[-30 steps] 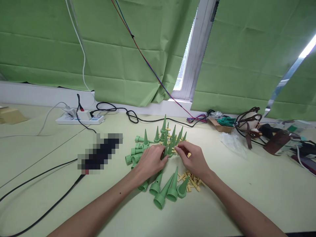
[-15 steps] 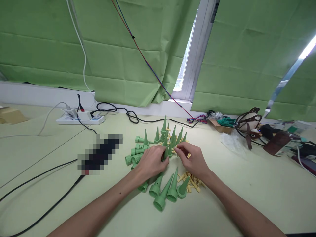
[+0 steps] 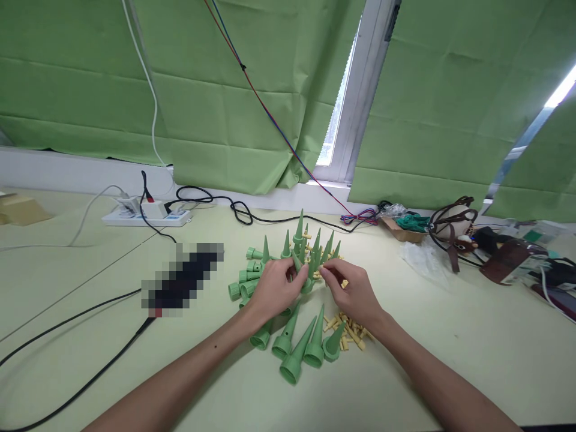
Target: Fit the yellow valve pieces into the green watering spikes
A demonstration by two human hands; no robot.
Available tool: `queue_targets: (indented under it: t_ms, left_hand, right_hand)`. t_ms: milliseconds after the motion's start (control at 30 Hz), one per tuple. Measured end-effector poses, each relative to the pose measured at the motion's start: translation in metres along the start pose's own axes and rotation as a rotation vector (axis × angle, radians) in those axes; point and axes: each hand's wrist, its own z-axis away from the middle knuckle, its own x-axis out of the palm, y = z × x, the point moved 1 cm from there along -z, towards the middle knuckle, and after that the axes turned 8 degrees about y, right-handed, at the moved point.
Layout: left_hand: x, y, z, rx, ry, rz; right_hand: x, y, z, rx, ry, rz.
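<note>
A cluster of green plastic cone spikes (image 3: 310, 243) stands upright on the pale green table (image 3: 90, 336), with more lying on their sides in front (image 3: 301, 351) and to the left (image 3: 245, 282). My left hand (image 3: 274, 289) is closed around one green cone (image 3: 299, 270), lifted and tilted. My right hand (image 3: 353, 291) pinches a small yellow plug at its fingertips, close to that cone. A heap of small yellow plugs (image 3: 348, 330) lies under my right wrist.
A white power strip (image 3: 144, 215) with cables sits at the back left, and black cables cross the table's left side. A blurred dark object (image 3: 182, 279) lies left of the cones. Bags, a clear plastic bag and clutter (image 3: 454, 231) fill the right. Green curtains hang behind.
My left hand has lifted slightly, bringing its cone up and tilting it towards my right hand's fingertips. My right hand has barely moved.
</note>
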Motion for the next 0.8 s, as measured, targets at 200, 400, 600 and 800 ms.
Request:
queue_targets:
  t_ms: [200, 400, 600, 800]
  left_hand:
    - [-0.0010, 0.0035, -0.0004, -0.030, 0.039, 0.128]
    - [-0.0004, 0.0042, 0.0006, -0.023, 0.036, 0.152]
    - [0.0001, 0.0040, 0.0011, -0.006, 0.035, 0.146]
    - [0.0006, 0.0034, 0.0013, 0.029, 0.032, 0.127]
  right_hand:
    - [0.0015, -0.0005, 0.0018, -0.004, -0.005, -0.011]
    - [0.0032, -0.0011, 0.0027, -0.049, -0.030, -0.010]
    - [0.0037, 0.0000, 0.0037, -0.066, -0.049, 0.000]
    - [0.0040, 0.0001, 0.0048, -0.069, -0.059, 0.001]
